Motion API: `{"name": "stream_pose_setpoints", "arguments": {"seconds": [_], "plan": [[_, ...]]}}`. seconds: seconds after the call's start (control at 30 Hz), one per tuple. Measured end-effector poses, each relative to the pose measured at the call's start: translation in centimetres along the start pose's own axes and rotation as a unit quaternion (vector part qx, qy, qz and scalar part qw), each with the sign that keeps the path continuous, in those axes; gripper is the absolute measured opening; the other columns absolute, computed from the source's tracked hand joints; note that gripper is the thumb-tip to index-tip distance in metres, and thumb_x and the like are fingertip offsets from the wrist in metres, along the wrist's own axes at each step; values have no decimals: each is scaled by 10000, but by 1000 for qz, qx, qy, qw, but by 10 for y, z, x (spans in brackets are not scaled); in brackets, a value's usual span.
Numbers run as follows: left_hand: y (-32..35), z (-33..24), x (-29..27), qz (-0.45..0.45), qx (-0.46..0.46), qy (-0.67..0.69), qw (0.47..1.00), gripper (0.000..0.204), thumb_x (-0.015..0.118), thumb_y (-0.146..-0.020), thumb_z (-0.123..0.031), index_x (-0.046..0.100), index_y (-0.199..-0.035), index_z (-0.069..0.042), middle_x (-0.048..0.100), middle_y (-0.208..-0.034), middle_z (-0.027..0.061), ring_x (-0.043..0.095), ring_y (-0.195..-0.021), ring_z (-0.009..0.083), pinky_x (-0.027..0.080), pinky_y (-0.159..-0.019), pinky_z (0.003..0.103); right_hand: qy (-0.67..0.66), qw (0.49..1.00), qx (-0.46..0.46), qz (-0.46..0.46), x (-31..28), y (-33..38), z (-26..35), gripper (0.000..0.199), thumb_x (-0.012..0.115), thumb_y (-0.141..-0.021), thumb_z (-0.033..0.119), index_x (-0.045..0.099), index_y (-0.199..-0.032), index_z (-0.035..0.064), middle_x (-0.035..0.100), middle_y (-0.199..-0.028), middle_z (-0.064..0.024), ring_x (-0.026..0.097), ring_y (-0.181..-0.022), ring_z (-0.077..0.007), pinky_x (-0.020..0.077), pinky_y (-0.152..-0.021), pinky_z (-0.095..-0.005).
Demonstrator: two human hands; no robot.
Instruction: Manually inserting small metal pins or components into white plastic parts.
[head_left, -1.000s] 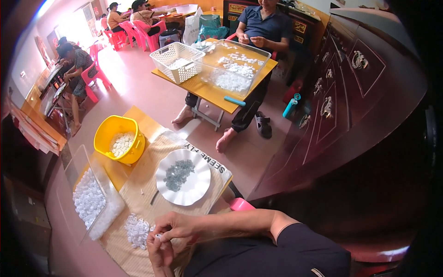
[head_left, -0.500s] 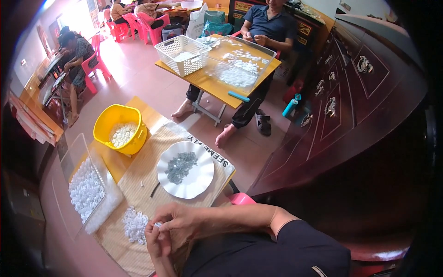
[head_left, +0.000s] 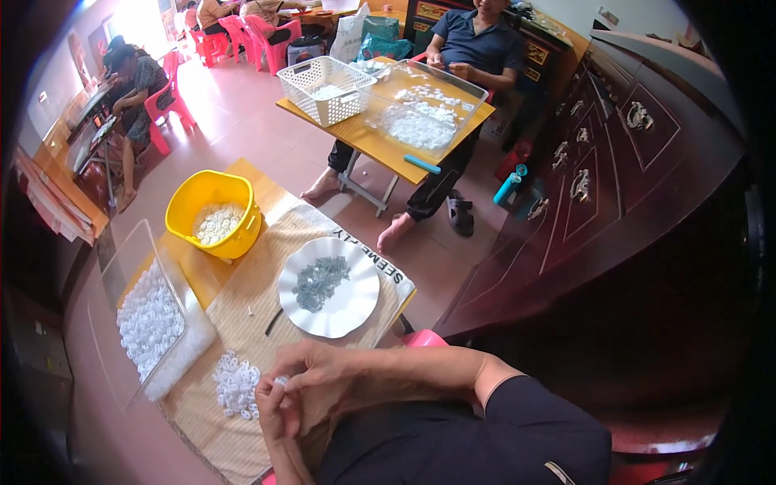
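Note:
Over the near edge of the cloth-covered table, my left hand (head_left: 279, 411) and my right hand (head_left: 314, 368) meet, fingertips pinched together. Between them is a small white plastic piece (head_left: 280, 381), partly covered by the fingers. Just left of the hands lies a loose pile of white plastic pieces (head_left: 235, 383), ring-like in shape. Beyond my right hand stands a white scalloped plate (head_left: 362, 303) that bears a heap of small dark grey parts (head_left: 319, 283), too small to name.
A yellow tub (head_left: 182, 198) holding whitish pieces stands at the table's far left. Nearer is a clear bin (head_left: 182, 307) full of white pieces. A short black rod (head_left: 273, 322) lies beside the plate. Across from me, a person (head_left: 477, 44) sits at another table with a white basket (head_left: 319, 101).
The whole view has shifted slightly. My hands stay together on the white piece, with only a small change in how the fingers sit around it.

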State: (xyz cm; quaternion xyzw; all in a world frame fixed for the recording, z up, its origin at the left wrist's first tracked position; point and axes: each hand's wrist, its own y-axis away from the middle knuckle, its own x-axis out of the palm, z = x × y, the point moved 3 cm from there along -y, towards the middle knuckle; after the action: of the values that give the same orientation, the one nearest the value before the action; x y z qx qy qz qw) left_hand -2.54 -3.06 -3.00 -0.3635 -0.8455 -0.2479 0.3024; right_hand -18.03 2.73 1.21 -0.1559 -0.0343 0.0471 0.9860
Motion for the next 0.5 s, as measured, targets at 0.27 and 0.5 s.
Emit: {"name": "stream_pose_setpoints", "arguments": {"seconds": [0.27, 0.5], "plan": [[2, -3, 11, -16, -8, 69, 997, 129, 677, -834, -26, 550, -827, -46, 642, -886, 96, 635, -834, 176, 536, -787, 281, -30, 999, 19, -5, 3, 0, -1, 273, 679, -819, 59, 652, -1084, -1, 594, -920, -81, 569, -908, -165, 450, -797, -280], [4, -3, 8, -15, -1, 71, 997, 133, 677, -834, -27, 546, -836, -47, 639, -900, 92, 630, -820, 174, 535, -783, 289, -25, 999, 27, -4, 4, 0, -2, 262, 678, -812, 37, 648, -1069, -4, 585, -914, -74, 571, -882, -159, 455, -775, -279]]}}
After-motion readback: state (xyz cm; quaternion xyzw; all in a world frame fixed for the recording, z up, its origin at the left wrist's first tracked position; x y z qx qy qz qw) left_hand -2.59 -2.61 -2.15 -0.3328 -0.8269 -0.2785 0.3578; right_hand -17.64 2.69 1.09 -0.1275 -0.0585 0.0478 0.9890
